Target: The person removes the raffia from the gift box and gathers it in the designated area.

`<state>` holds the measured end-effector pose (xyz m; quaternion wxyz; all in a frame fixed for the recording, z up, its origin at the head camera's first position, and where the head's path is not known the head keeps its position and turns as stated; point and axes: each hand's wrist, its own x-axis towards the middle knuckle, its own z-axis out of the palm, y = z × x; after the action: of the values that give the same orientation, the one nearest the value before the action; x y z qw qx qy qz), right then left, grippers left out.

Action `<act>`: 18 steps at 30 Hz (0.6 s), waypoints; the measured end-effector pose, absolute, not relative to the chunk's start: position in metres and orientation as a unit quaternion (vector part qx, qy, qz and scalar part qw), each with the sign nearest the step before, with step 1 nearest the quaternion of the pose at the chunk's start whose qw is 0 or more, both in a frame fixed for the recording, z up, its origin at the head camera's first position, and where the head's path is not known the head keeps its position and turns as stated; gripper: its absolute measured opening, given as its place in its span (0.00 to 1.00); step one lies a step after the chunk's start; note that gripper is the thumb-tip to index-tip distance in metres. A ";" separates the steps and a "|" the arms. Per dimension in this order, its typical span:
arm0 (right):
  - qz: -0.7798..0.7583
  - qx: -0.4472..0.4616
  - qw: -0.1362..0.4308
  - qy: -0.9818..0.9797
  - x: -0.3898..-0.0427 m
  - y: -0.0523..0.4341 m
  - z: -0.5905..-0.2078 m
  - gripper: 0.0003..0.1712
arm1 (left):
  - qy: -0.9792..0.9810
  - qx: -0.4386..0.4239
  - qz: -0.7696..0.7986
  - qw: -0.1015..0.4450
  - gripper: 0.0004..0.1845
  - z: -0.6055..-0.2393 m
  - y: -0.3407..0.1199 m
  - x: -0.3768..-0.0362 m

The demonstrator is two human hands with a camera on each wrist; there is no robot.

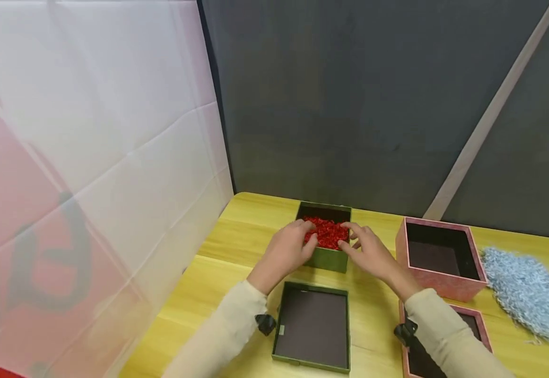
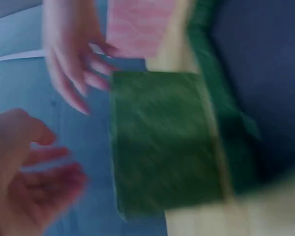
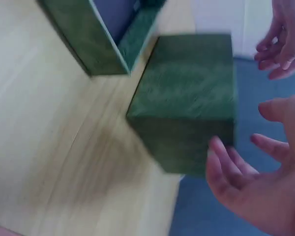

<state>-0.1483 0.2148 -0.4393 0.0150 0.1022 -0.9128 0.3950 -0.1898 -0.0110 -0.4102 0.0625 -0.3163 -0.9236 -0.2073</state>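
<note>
A small green box (image 1: 331, 258) stands open on the yellow table, filled with red shredded paper (image 1: 327, 232). My left hand (image 1: 298, 239) and right hand (image 1: 361, 241) hover over its two sides, and their relaxed fingers touch the red filler. Neither hand grips anything. The blurred left wrist view shows the green box (image 2: 162, 142) with the left hand (image 2: 29, 182) and right hand (image 2: 73, 59) spread beside it. In the right wrist view the box (image 3: 187, 93) sits between the right hand (image 3: 255, 187) and the left hand (image 3: 285, 34).
The green lid (image 1: 313, 326) lies upside down in front of the box. An open pink box (image 1: 439, 252) stands to the right, with its lid (image 1: 463, 311) under my right forearm. Blue shredded paper (image 1: 525, 294) is heaped at the far right. A white panel (image 1: 90, 157) walls off the left.
</note>
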 end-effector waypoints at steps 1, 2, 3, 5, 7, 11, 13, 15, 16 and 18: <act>0.418 0.080 -0.006 -0.905 -0.156 0.218 -0.442 0.27 | -0.933 -0.293 -0.207 0.029 0.18 -0.409 0.000 -0.196; 0.440 0.062 -0.022 -0.896 -0.161 0.220 -0.447 0.27 | -0.943 -0.269 -0.197 -0.003 0.22 -0.410 0.010 -0.202; 0.462 0.048 -0.035 -0.885 -0.165 0.222 -0.451 0.26 | -0.952 -0.246 -0.181 -0.036 0.25 -0.413 0.019 -0.208; 0.505 0.025 -0.051 -0.861 -0.167 0.223 -0.460 0.25 | -0.963 -0.199 -0.144 -0.109 0.33 -0.421 0.034 -0.218; 0.535 0.020 -0.055 -0.843 -0.166 0.223 -0.467 0.25 | -0.963 -0.152 -0.129 -0.179 0.41 -0.429 0.043 -0.224; 0.569 0.033 -0.065 -0.819 -0.166 0.224 -0.473 0.26 | -0.951 -0.093 -0.144 -0.258 0.51 -0.444 0.056 -0.232; 0.578 0.042 -0.068 -0.812 -0.167 0.225 -0.473 0.26 | -0.951 -0.085 -0.146 -0.260 0.50 -0.450 0.061 -0.237; 0.586 0.048 -0.067 -0.806 -0.169 0.225 -0.472 0.26 | -0.956 -0.085 -0.133 -0.246 0.46 -0.455 0.067 -0.242; 0.588 0.048 -0.066 -0.805 -0.170 0.225 -0.471 0.26 | -0.960 -0.085 -0.124 -0.237 0.43 -0.458 0.070 -0.244; 0.589 0.047 -0.066 -0.804 -0.172 0.226 -0.470 0.26 | -0.966 -0.098 -0.100 -0.217 0.35 -0.461 0.076 -0.249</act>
<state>-0.1717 0.2257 -0.4700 -0.0658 0.0465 -0.8044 0.5885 -0.2488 0.0756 -0.4614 -0.2170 -0.0979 -0.9661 -0.1000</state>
